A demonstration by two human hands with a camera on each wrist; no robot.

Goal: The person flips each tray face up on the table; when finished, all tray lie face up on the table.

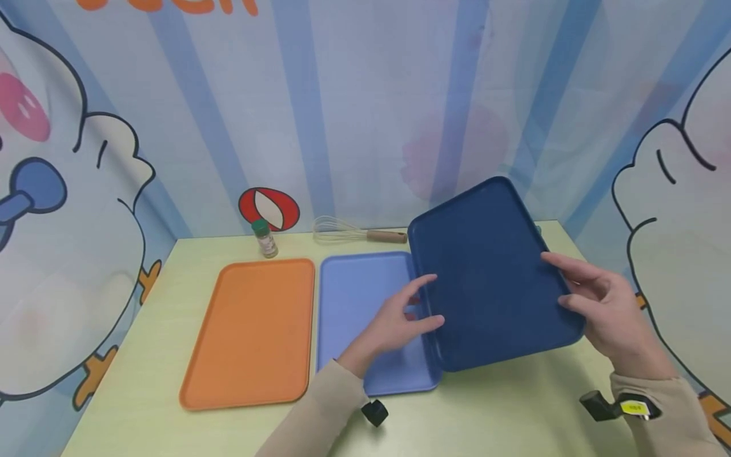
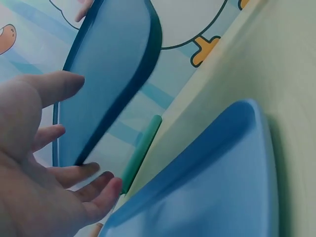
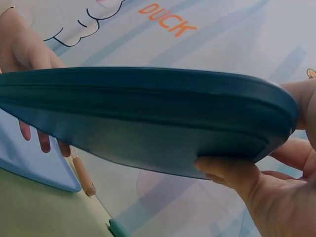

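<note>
A dark blue tray (image 1: 485,279) is held up tilted above the table's right side. My right hand (image 1: 617,311) grips its right edge, thumb on one face and fingers on the other, as the right wrist view also shows (image 3: 276,182). At the tray's left edge is my left hand (image 1: 394,320), its thumb and fingers spread apart around the rim without a closed grip. In the left wrist view, a gap shows between the left thumb and fingers (image 2: 96,170); whether they touch the tray is hard to tell. Beneath the left hand lies a light blue tray (image 1: 365,279).
To the left lies an orange tray (image 1: 257,336). Along the back edge stand a green-capped spice jar (image 1: 265,238) and a whisk (image 1: 385,236) lying flat. A green, rod-like thing (image 2: 142,153) lies behind the dark tray. A printed curtain (image 1: 365,114) borders the table.
</note>
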